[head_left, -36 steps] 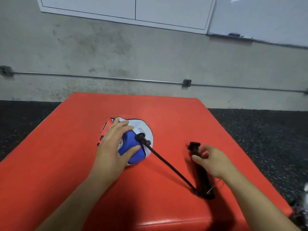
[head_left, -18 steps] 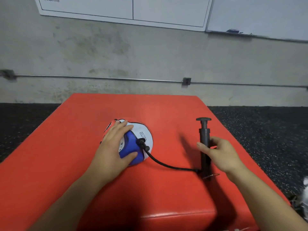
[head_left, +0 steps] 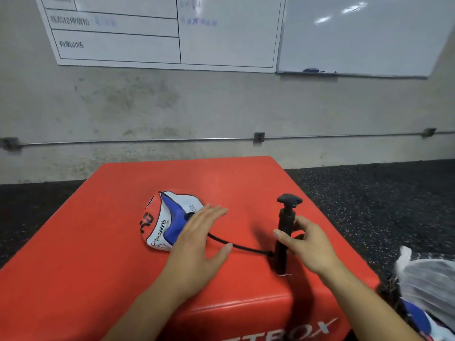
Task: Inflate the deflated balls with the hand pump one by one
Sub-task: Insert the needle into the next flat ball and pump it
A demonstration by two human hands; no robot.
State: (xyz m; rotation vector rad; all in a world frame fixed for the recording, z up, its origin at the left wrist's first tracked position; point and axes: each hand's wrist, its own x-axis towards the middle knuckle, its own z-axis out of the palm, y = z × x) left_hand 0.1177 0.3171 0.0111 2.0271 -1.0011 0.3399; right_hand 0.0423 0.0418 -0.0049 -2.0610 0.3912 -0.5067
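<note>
Head view: deflated ball (head_left: pixel 170 222), crumpled red, white and blue, lying on red box (head_left: pixel 98 254), left of centre. Black hose (head_left: pixel 236 246) running from ball's valve area to base of pump (head_left: pixel 284 232), standing upright near box's right edge, handle up. Left hand (head_left: pixel 197 244) flat, fingers straight, gripping nothing, just right of ball, fingertips over its near edge; contact not determinable. Right hand (head_left: pixel 306 239) curled around pump barrel, holding it upright. Probable risks: with ball unsteadied, needle pulled from valve by hose tension; pump tipped off box edge under one-handed strokes. Plastic bag (head_left: pixel 428 279) on floor at right, well apart.
</note>
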